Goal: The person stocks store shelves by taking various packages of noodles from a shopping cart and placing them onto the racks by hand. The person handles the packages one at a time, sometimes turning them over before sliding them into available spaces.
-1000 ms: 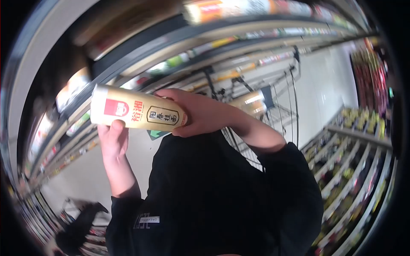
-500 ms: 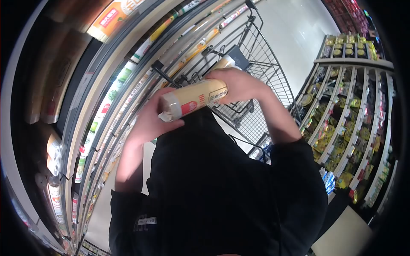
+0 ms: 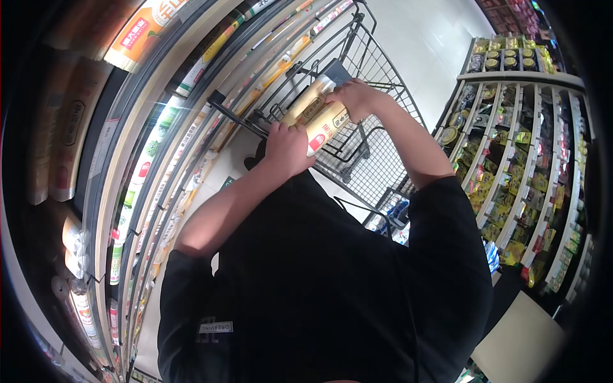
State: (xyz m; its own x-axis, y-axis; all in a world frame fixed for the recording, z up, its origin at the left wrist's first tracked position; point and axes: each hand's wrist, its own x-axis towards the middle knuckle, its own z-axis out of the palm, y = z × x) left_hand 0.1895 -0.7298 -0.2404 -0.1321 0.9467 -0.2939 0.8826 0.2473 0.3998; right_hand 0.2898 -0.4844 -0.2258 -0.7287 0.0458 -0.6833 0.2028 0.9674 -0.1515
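Observation:
A cream-coloured cylindrical pack of dried noodles (image 3: pixel 330 127) with a red label is held between my two hands over the shopping cart (image 3: pixel 408 83). My left hand (image 3: pixel 287 148) is closed around its near end, fingers over the top. At the far end, my right hand (image 3: pixel 359 99) grips it with bent fingers. A second, similar noodle pack (image 3: pixel 308 105) lies right beside it at the handle end of the cart, partly covered by my left fingers. Whether the held pack rests on the cart cannot be made out.
Shelves (image 3: pixel 150 143) with packaged goods run close along my left. Similar noodle packs (image 3: pixel 83 121) stand on one at the far left. Across the pale floor (image 3: pixel 440 45), a shelf rack (image 3: pixel 511 172) holds many small bags. Blue and white packages (image 3: pixel 396 214) sit low in the cart.
Both hands have moved the noodle pack forward, away from my body, bringing it alongside the second pack at the cart. My left arm is now stretched further across to the right.

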